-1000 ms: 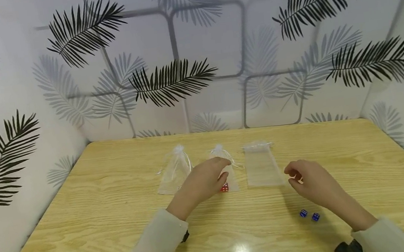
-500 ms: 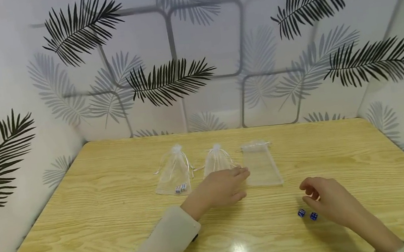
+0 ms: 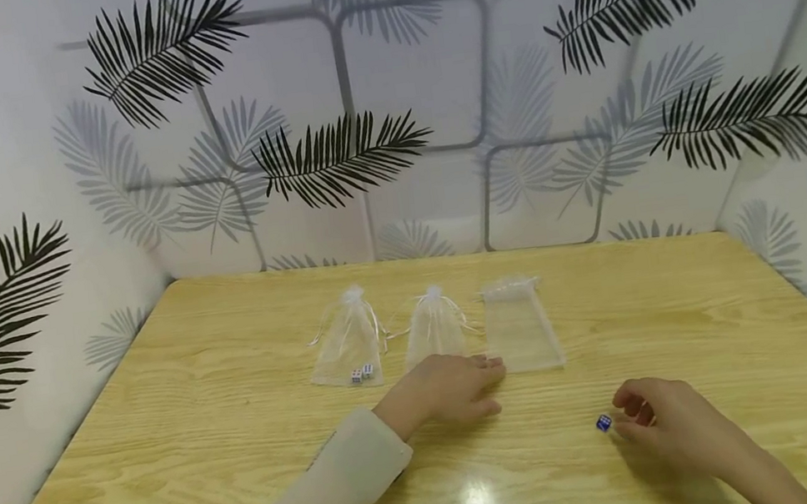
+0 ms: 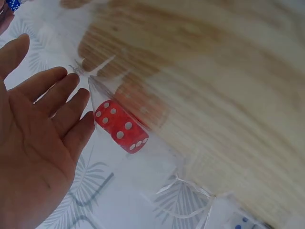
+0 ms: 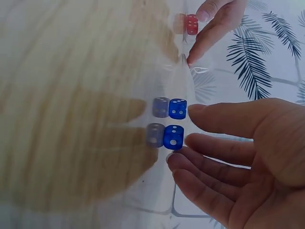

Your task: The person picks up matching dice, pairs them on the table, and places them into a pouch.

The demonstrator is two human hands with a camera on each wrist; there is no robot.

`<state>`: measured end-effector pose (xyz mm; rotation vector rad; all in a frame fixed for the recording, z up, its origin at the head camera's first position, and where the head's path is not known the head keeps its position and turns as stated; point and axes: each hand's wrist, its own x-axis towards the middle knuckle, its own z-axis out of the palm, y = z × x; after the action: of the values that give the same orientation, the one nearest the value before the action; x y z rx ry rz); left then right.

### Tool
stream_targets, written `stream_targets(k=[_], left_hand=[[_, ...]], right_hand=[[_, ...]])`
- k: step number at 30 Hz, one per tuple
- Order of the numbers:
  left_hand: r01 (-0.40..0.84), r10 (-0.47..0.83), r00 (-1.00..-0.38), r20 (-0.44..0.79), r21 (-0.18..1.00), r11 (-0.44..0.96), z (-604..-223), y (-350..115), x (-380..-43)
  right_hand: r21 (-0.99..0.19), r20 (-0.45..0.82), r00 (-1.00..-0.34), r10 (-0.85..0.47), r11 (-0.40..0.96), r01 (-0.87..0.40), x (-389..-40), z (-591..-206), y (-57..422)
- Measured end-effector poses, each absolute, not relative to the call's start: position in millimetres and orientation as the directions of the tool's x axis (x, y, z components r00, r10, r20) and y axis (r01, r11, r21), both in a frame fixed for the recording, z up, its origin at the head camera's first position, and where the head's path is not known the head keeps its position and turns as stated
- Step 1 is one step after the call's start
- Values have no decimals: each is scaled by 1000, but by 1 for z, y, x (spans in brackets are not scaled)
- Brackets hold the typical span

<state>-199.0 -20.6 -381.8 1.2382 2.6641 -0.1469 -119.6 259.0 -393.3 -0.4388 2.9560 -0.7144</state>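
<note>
Two blue dice (image 5: 177, 109) sit side by side at the fingertips of my right hand (image 3: 674, 425), whose thumb and fingers are spread loosely and do not close round them. In the head view one blue die (image 3: 603, 422) shows; the other is hidden by the hand. My left hand (image 3: 446, 390) lies low, fingers extended, with its fingertips at the lower left corner of the flat mesh bag (image 3: 522, 330). It covers the bottom of the middle drawstring bag (image 3: 434, 328). Red dice (image 4: 121, 126) stand just beyond the left fingers in the left wrist view.
A third sheer drawstring bag (image 3: 344, 339), at the left of the row, has white dice (image 3: 356, 375) in its lower corner. The wooden table (image 3: 193, 446) meets leaf-patterned walls (image 3: 426, 190) at the back and sides.
My left hand has moved right and toward me, from over the middle bag to the flat bag's corner. My right hand has come down and back to the blue dice.
</note>
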Motion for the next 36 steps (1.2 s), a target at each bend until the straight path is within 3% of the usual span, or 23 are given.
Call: stream_targets(k=[14,22,36], left_hand=[[753,729,-639,-245,-6,658,-382,-19,-199],[759,735,-631,-249,-4,651,-382,-17,-200],[765,741,-626,-243,-8,644,-383,-16,-204]], right_hand=[[-460,-3,-934,-357,830,-316,-120,-397,262],[-464,-7,-948,-318,841,-279,-118,-393,259],[-508,60,-916,-396,778,-369,-122,-379,217]])
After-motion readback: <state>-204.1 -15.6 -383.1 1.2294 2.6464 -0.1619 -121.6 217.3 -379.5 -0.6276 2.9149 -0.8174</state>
